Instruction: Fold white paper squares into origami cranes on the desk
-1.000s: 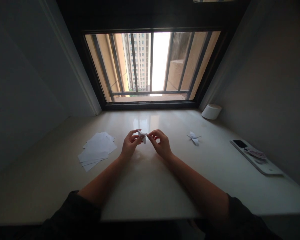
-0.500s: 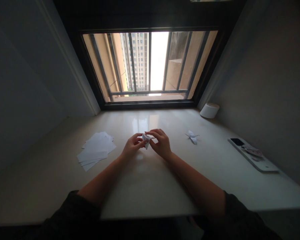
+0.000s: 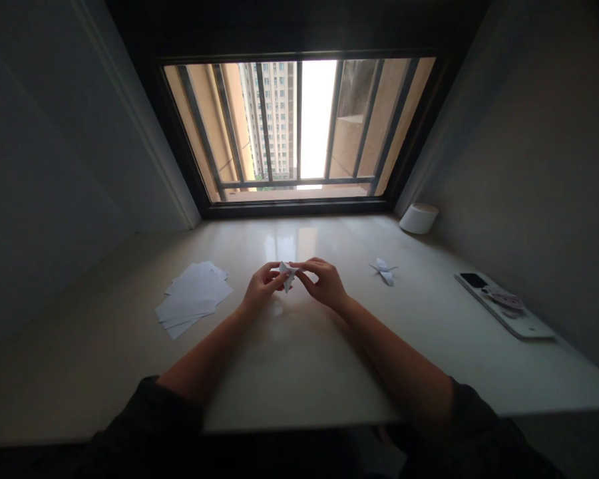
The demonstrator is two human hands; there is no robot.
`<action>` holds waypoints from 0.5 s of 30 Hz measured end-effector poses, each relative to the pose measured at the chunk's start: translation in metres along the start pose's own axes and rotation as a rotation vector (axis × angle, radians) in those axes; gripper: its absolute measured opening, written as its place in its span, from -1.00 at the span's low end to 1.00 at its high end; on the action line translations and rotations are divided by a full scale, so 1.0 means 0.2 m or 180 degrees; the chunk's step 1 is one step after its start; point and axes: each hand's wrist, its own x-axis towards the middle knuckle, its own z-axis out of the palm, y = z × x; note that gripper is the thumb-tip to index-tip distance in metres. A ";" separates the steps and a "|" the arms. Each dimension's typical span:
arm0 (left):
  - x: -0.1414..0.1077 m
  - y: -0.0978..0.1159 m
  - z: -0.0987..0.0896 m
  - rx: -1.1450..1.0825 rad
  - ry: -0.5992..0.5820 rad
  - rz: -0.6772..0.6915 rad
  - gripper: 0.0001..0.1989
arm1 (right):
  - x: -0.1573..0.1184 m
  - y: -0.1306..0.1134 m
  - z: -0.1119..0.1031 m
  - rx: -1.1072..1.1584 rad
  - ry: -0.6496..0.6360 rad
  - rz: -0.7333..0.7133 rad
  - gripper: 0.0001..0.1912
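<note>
Head view: the left hand [image 3: 263, 287] and the right hand [image 3: 324, 285] are up close together over the table [image 3: 289, 372], near its middle. Both hands pinch a small folded paper [image 3: 287, 275] between them. The left fingers [image 3: 274, 274] press on one side of it, and the right fingers [image 3: 309, 266] press on the other. The hands are curled and not spread wide. The paper sits in the small gap between them, and it does not touch the table. The fingers hide much of it, so its folds are hard to see, and I cannot tell just which finger touches where.

A pile of white paper [image 3: 192, 299] lies to the left of the hands. A paper bird [image 3: 383, 271] lies to the right. Farther right is a phone [image 3: 474, 280] on a white board [image 3: 504, 309], with a small thing on top that is too small to make out. A white cup [image 3: 418, 218] stands by the window [image 3: 299, 126].
</note>
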 end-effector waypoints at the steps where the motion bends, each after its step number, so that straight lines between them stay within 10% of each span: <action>1: 0.00 0.00 0.00 0.0005 0.0006 -0.0008 -0.58 | 0.00 0.00 0.00 0.0000 -0.0039 -0.0023 -0.72; 15: 0.01 -0.03 -0.01 0.0070 0.0160 0.0006 -0.48 | -0.03 0.05 0.05 0.0321 0.0898 0.0715 -0.84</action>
